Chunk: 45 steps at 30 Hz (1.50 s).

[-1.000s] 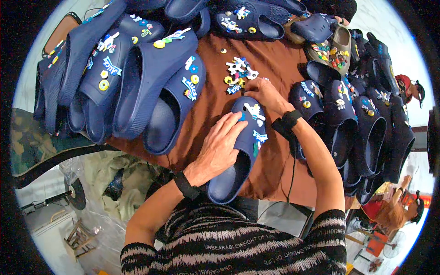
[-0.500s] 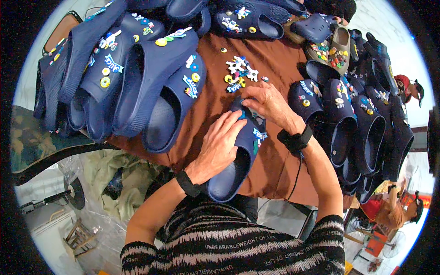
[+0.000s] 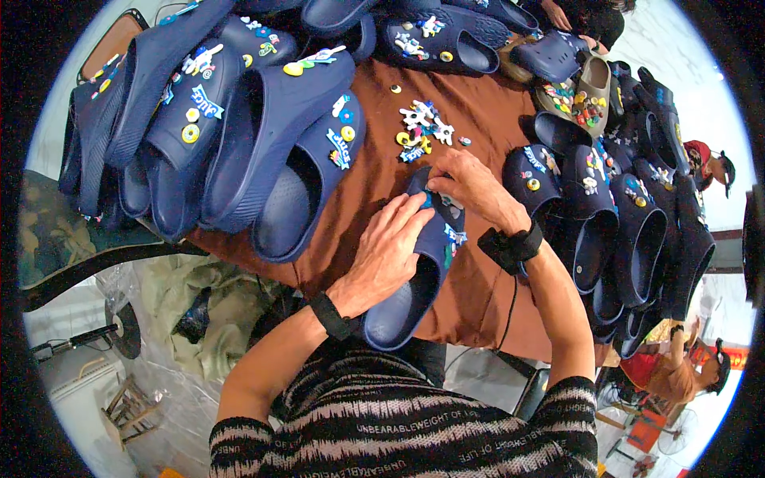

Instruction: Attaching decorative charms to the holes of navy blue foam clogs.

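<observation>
A navy slip-on clog (image 3: 396, 315) lies on the brown cloth, its heel toward me. My left hand (image 3: 378, 256) is closed over its upper, fingertips pressed near the toe by a small blue charm (image 3: 425, 201). My right hand (image 3: 472, 190) is curled in a pinch at the toe; what its fingertips hold is hidden. A blue lettered charm (image 3: 455, 235) sits on the upper beside my left fingers. Just beyond the toe is a loose pile of white, yellow and blue charms (image 3: 422, 131).
Decorated navy clogs (image 3: 295, 199) stand crowded at the left, with more clogs (image 3: 590, 239) at the right. Brown cloth (image 3: 478, 311) covers the table. A single small round charm (image 3: 396, 89) lies beyond the pile. Other people (image 3: 677, 366) are at the far right.
The view has shifted slightly. Both hands stay at the clog's toe, with only small finger movements. At the top, another person's hand has come into sight.
</observation>
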{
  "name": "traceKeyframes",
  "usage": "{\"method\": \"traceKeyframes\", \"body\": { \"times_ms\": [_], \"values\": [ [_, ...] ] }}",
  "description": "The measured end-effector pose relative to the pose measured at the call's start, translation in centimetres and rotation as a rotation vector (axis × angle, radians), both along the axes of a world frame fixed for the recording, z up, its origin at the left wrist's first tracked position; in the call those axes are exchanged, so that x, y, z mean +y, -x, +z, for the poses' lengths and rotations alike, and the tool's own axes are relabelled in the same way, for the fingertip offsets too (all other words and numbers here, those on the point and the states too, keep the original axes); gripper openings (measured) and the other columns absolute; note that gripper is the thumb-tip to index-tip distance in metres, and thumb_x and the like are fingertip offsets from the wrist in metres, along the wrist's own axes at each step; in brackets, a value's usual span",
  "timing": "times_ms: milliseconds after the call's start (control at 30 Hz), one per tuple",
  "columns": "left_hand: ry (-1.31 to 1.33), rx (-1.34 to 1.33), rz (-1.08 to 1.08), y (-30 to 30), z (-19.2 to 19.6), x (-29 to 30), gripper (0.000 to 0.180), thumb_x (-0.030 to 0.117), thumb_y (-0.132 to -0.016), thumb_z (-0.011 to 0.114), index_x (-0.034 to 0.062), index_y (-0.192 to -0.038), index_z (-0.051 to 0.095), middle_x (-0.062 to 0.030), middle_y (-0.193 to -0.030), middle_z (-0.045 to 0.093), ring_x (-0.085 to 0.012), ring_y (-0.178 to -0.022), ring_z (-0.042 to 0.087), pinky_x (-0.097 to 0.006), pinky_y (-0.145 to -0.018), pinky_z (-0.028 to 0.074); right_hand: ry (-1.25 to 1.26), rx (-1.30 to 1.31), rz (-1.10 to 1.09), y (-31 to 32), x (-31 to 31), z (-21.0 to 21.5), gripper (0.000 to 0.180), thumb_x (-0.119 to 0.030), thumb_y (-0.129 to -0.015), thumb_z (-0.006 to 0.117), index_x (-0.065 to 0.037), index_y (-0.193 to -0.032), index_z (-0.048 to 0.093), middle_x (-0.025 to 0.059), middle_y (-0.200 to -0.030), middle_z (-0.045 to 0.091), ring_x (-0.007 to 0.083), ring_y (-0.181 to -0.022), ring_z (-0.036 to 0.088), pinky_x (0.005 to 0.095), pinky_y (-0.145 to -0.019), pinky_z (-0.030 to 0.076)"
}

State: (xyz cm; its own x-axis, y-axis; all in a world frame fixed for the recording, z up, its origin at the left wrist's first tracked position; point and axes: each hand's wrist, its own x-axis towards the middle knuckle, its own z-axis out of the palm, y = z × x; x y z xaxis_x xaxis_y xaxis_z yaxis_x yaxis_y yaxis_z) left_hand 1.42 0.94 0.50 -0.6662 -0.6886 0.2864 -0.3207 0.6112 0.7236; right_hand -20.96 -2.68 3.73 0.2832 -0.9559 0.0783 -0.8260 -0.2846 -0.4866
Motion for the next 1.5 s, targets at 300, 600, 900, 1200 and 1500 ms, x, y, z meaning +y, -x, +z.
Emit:
{"method": "traceKeyframes", "body": {
  "times_ms": [300,600,900,1200,1500],
  "values": [
    [0.004,0.005,-0.001,0.2,-0.3,0.0,0.061,-0.009,-0.069,0.060,-0.0007,-0.129,0.055,-0.0188,-0.146,0.047,-0.0391,-0.139,0.039,-0.047,-0.117,0.033,-0.179,0.059,-0.066,-0.1,-1.0,-0.1,0.020,-0.022,-0.080,0.073,-0.002,-0.082,0.069,0.0186,-0.090,0.066,0.0377,-0.093,0.063,0.0475,-0.080,0.050],
    [-0.005,0.018,-0.007,0.6,0.0,-0.1,0.058,-0.009,-0.070,0.061,-0.0006,-0.128,0.056,-0.0197,-0.145,0.047,-0.0397,-0.138,0.040,-0.047,-0.116,0.034,-0.196,0.145,-0.212,0.0,-0.7,-1.2,0.028,-0.028,-0.080,0.074,-0.005,-0.093,0.067,0.0179,-0.109,0.063,0.0403,-0.109,0.058,0.0509,-0.086,0.049],
    [0.026,0.022,0.001,0.2,-0.2,-0.1,0.058,-0.010,-0.069,0.059,0.0014,-0.126,0.057,-0.0182,-0.144,0.049,-0.0394,-0.136,0.042,-0.047,-0.115,0.036,-0.279,-0.326,-0.147,1.5,-0.9,-0.3,0.018,-0.019,-0.088,0.066,-0.003,-0.096,0.066,0.0145,-0.089,0.070,0.0355,-0.088,0.067,0.0442,-0.076,0.053],
    [0.016,0.031,0.010,0.0,-0.1,0.0,0.059,-0.008,-0.068,0.057,0.0012,-0.126,0.058,-0.0187,-0.144,0.049,-0.0391,-0.137,0.042,-0.047,-0.116,0.035,0.051,0.054,-0.172,-1.1,3.6,0.1,0.015,-0.011,-0.083,0.068,-0.006,-0.096,0.074,0.0161,-0.090,0.064,0.0369,-0.091,0.062,0.0449,-0.082,0.050],
    [0.072,-0.002,-0.004,0.1,-0.4,-0.1,0.056,-0.003,-0.071,0.066,0.0000,-0.126,0.057,-0.0180,-0.145,0.047,-0.0375,-0.137,0.041,-0.048,-0.110,0.039,0.274,0.167,-0.143,-2.3,4.4,-1.1,0.012,-0.009,-0.079,0.069,-0.005,-0.090,0.072,0.0118,-0.094,0.062,0.0331,-0.102,0.057,0.0432,-0.091,0.046]
  ]
}}
